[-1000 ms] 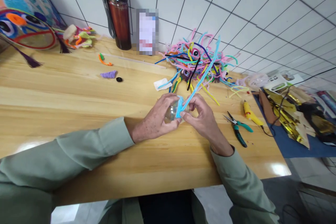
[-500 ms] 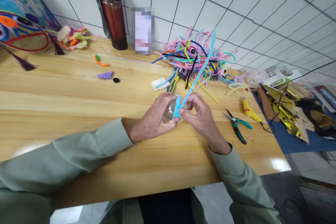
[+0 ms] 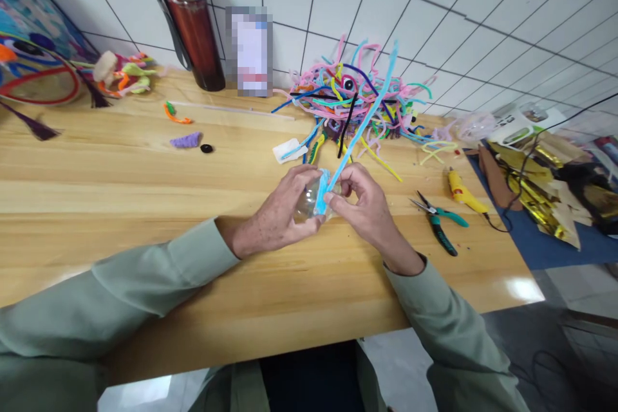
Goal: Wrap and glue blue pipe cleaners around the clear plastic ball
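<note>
Between my hands is a clear, rounded plastic piece (image 3: 305, 203) with a band of light blue pipe cleaner (image 3: 363, 121) around it. The long free end of that pipe cleaner sticks up and away to the right, over the colourful pile. My left hand (image 3: 276, 211) is closed around the clear piece from the left, thumb below and fingers above. With thumb and fingers, my right hand (image 3: 361, 201) pinches the blue pipe cleaner where it leaves the band. The far side of the clear piece is hidden by my fingers.
A heap of pipe cleaners (image 3: 318, 87) lies against the tiled wall, beside a phone (image 3: 251, 55) and a red thermos (image 3: 186, 26). Pliers (image 3: 437, 222) and a yellow glue gun (image 3: 463, 192) with a cord lie right. A purple cone (image 3: 186, 140) and black button (image 3: 206, 149) lie left.
The view has shifted slightly. Both hands keep their hold on the clear piece and the pipe cleaner, whose free end has barely changed its slant.
</note>
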The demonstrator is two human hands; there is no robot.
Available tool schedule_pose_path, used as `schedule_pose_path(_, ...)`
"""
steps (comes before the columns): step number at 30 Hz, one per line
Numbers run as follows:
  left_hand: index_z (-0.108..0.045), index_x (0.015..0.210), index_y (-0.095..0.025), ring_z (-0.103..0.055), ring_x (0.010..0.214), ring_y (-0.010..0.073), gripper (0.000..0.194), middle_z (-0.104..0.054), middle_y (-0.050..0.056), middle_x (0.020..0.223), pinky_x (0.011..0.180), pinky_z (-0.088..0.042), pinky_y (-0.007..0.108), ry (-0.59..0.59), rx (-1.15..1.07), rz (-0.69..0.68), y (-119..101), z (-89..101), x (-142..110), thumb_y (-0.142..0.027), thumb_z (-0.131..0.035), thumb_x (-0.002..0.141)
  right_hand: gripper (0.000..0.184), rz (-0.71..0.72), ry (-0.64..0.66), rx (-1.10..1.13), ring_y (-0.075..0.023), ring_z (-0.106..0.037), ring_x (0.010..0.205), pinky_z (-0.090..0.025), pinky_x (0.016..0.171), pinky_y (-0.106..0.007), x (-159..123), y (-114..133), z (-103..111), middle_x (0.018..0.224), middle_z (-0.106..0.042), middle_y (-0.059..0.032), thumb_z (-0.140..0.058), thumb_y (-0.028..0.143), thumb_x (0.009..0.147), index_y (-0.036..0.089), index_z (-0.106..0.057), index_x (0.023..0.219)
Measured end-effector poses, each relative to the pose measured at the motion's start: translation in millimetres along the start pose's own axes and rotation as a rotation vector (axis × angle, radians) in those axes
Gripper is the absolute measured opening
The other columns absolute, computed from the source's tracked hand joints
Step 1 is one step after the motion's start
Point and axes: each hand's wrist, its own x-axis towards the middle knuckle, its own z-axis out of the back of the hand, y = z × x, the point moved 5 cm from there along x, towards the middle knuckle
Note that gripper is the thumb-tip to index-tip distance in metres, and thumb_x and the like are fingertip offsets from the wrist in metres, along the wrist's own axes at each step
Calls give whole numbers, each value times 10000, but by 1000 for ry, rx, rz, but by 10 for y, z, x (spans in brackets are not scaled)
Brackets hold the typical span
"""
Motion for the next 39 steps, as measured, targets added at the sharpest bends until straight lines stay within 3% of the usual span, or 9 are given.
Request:
schedule_pose_path(9,-419,1551,-281,-535,1450,366,642,-552,165,1504,1227,-470,639,22,13,40,31,26,7,-319,-711,980,175,-20,-7,10,-178,-497,757,-440,735,-359,4,-33,-9,833,-495,28,-731,258,822,269,-573,897)
schedule_pose_path(15,-452,1512,-302,-576,1394,316,575,-580,132,1455,1176,-535,559,35,-7,69,35,35,47,-304,-705,996,167,-48,-20,20,-171,-491,751,-429,727,-352,32,-101,-24,833,-492,33,-731,256,824,267,-600,928)
schedule_pose_path(20,-496,1486,-290,-590,1350,306,520,-595,124,1440,1137,-550,570,-4,-7,123,81,28,30,-340,-689,1006,178,-49,-47,28,-162,-493,749,-432,726,-339,50,-105,-48,845,-500,35,-730,271,807,260,-605,933)
schedule_pose_path(31,-498,1486,-262,-558,1426,326,546,-549,152,1507,1110,-584,552,-4,-30,185,116,-3,-10,-417,-700,1003,281,-52,-69,64,-160,-573,802,-506,782,-336,25,-144,-78,991,-635,3,-746,283,825,247,-600,1061)
schedule_pose_path(34,-515,1456,-268,-588,1382,315,517,-567,136,1473,1085,-601,533,-21,-61,234,136,-2,-19,-466,-688,1010,342,18,-129,21,-167,-606,846,-543,820,-341,-12,-137,-75,1073,-661,-22,-751,278,858,243,-584,1154)
schedule_pose_path(39,-540,1409,-272,-596,1383,326,508,-576,131,1453,1051,-622,501,-70,-141,315,186,-14,-31,-500,-705,986,169,363,-142,-178,-234,-659,1124,-572,1005,-427,-179,86,-116,1200,-699,-97,-601,247,1056,222,-677,1205)
